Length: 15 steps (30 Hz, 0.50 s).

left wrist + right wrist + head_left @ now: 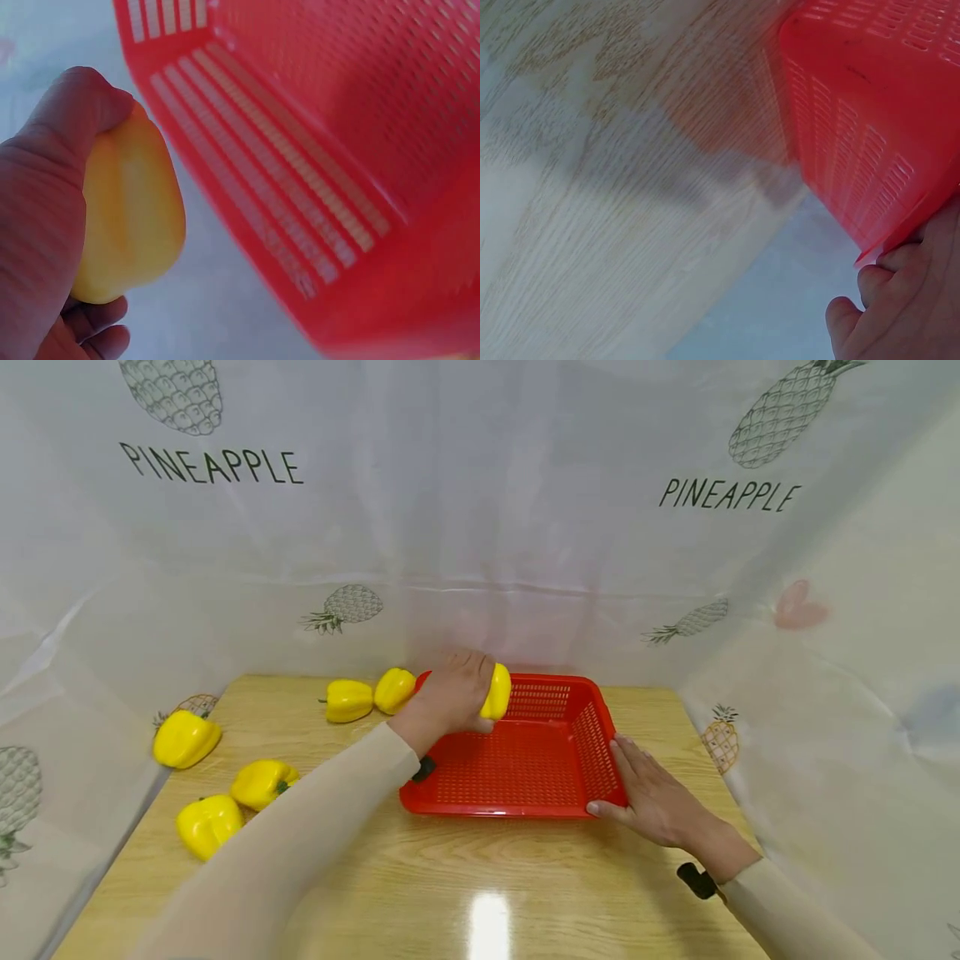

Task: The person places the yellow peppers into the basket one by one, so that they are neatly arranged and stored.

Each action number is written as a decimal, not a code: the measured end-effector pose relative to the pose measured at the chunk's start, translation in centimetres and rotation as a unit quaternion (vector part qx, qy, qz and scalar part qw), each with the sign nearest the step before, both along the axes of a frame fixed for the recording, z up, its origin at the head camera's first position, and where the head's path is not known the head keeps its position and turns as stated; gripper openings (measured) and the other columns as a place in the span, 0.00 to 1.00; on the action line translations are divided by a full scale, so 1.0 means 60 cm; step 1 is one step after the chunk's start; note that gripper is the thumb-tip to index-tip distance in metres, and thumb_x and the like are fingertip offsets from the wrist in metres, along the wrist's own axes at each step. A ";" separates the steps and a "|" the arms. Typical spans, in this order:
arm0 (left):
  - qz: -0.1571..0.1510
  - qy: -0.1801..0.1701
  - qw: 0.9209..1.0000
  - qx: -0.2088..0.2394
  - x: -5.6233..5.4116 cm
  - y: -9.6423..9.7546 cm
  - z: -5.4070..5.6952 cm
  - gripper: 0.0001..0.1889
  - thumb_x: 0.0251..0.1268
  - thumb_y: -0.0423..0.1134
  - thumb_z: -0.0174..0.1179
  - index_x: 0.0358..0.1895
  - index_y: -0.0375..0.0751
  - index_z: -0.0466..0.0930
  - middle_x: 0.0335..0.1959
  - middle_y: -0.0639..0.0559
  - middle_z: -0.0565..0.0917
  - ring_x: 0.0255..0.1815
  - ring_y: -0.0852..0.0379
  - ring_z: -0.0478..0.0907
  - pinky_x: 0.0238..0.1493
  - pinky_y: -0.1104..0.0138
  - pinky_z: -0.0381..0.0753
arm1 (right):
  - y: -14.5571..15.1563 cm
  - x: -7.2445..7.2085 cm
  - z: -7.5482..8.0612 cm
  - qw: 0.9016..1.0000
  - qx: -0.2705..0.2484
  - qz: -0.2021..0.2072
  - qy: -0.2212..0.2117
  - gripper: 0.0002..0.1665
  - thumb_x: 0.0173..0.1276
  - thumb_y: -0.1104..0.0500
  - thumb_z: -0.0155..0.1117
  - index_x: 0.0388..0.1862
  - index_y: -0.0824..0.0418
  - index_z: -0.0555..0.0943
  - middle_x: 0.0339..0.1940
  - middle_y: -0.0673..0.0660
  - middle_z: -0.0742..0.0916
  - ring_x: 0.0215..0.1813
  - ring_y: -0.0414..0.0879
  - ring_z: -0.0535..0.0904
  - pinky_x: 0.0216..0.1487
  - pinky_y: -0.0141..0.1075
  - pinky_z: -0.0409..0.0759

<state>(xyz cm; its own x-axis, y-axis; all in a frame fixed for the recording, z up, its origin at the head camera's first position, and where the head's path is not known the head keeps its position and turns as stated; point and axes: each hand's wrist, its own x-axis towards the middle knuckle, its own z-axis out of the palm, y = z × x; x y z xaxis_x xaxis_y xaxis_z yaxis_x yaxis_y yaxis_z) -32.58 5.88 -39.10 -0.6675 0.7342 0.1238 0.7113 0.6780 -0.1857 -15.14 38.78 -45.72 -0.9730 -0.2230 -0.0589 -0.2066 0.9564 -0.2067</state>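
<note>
A yellow bell pepper (498, 692) is in my left hand (457, 689), above the back left part of a red plastic basket (517, 811). In the left wrist view, the thumb lies over one end of the pepper (139, 217) and fingertips show at its other end. My right hand (660, 797) holds the basket's front right corner, its thumb at the front rim and its fingers along the right side. The right wrist view shows bent fingers (876, 283) against the basket's outer rim. The visible part of the basket's floor is bare.
Two yellow peppers (349, 701) lie left of the basket at the back of the wooden table (420, 893). Three more, one a pepper (186, 739) at the left edge, lie further left, partly beside my left sleeve. A pineapple-print sheet (480, 527) surrounds the table.
</note>
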 end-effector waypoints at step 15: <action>-0.023 -0.012 0.998 -0.055 0.010 0.156 -0.054 0.50 0.61 0.72 0.64 0.74 0.38 0.64 0.63 0.47 0.76 0.63 0.51 0.71 0.71 0.61 0.72 | 0.002 -0.002 0.003 0.999 0.034 0.001 0.000 0.67 0.72 0.22 0.55 0.86 0.71 0.48 0.88 0.69 0.52 0.87 0.67 0.48 0.83 0.64 0.52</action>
<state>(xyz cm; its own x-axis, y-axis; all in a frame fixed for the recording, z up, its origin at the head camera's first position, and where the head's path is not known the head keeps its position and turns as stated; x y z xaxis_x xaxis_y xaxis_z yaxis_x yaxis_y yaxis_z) -31.99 15.26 -42.35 -0.6340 0.7729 0.0258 0.7468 0.6205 -0.2392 -15.27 38.88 -45.52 -0.9727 -0.2204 -0.0729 -0.2086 0.9677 -0.1418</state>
